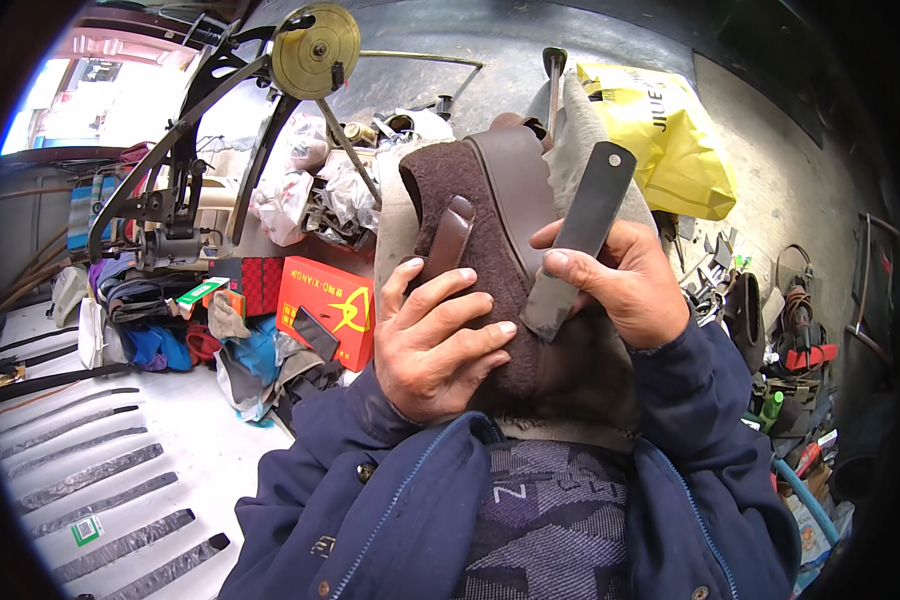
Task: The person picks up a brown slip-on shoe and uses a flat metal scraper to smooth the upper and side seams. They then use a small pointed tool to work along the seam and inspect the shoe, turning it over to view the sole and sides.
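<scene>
Brown fleece shoe [490,270]: lies on the person's lap over a pale cloth [398,225], between the two hands, its opening away from the body.
Left hand [425,350]: half open, fingers spread and bent, pressed on the fleece upper without closing round it.
Right hand [630,290]: thumb and fingers pinch a flat cobbler's knife [595,200], its bare grey end lowered over the shoe.
Done: the upper looks assembled, with a glossy strap tab [452,230] on it and a smooth brown side band [520,185] running along it.
Left: hard to tell; the knife near the band suggests work midway rather than finished, but no fresh cut shows.
Yellow plastic bag [670,150]: large black lettering, set sideways.
Orange-red box [320,297]: yellow characters and an emblem.
Green-and-white card [202,292]: pale print too small to read.
Floor label [87,530]: green and white, code-like square, text unreadable.
Patterned sweater [550,500]: pale letters, partly covered.
</scene>
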{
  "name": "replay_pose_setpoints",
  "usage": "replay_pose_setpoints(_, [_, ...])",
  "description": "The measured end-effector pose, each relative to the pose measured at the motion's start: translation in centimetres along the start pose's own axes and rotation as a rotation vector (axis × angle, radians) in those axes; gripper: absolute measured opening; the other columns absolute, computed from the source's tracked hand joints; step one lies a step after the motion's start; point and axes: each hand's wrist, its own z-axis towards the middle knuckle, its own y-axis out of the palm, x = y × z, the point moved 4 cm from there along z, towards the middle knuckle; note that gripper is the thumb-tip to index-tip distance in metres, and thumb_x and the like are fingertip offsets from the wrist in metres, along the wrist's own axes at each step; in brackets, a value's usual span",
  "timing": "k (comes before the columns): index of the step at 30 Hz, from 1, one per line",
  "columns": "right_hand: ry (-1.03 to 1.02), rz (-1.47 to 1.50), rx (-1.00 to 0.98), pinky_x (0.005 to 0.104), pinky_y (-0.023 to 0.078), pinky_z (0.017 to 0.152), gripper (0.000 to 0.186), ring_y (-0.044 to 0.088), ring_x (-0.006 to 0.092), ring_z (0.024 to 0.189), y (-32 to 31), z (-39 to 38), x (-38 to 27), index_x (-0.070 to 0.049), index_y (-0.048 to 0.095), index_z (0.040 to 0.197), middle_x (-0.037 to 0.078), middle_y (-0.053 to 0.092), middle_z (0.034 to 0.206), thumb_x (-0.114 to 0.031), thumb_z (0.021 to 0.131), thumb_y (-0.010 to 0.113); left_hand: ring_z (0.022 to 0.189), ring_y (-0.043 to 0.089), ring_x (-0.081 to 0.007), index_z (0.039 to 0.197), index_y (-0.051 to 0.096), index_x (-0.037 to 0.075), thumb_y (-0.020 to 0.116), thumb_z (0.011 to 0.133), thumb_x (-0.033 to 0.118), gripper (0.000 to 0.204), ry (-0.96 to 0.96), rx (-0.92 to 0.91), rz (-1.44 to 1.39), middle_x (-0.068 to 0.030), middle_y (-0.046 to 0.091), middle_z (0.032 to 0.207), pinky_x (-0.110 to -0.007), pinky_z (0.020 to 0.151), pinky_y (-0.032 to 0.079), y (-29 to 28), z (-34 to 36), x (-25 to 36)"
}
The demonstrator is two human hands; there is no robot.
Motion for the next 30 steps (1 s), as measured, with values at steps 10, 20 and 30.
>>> replay_pose_setpoints(10, [0.017,0.231,-0.015,0.0237,0.054,0.059,0.023,0.067,0.0097,0.079,-0.9,0.3,1.1,-0.002,0.072,0.111,0.003,0.072,0.094,-0.019,0.094,0.074,0.111,0.066,-0.0251,0.096,0.077,0.017,0.083,0.074,0.019,0.023,0.01,0.008,0.0,-0.0026,0.072,0.099,-0.05,0.107,0.036,-0.4,0.5,0.2])
replay_pose_setpoints(20, [-0.129,0.267,0.156,0.021,0.05,0.064,0.021,0.065,0.0069,0.077,-1.8,-1.3,2.7,-0.004,0.072,0.11,0.002,0.072,0.091,-0.019,0.096,0.071,0.081,0.072,-0.0179,0.098,0.072,0.011,0.074,0.075,0.007,0.023,0.272,-0.324,0.227,-0.004,0.073,0.082,-0.034,0.067,0.049,-1.6,5.0,0.8])
replay_pose_setpoints(30, [-0.192,0.261,0.155,0.0263,0.052,0.072,0.022,0.066,0.0105,0.078,-1.7,-1.5,2.8,-0.002,0.07,0.112,0.005,0.071,0.089,-0.016,0.096,0.069,0.062,0.058,-0.0132,0.092,0.063,0.012,0.063,0.081,0.019,0.013,0.615,-0.632,0.404,0.0038,0.054,0.066,-0.031,0.059,0.043,-0.5,6.7,1.9])
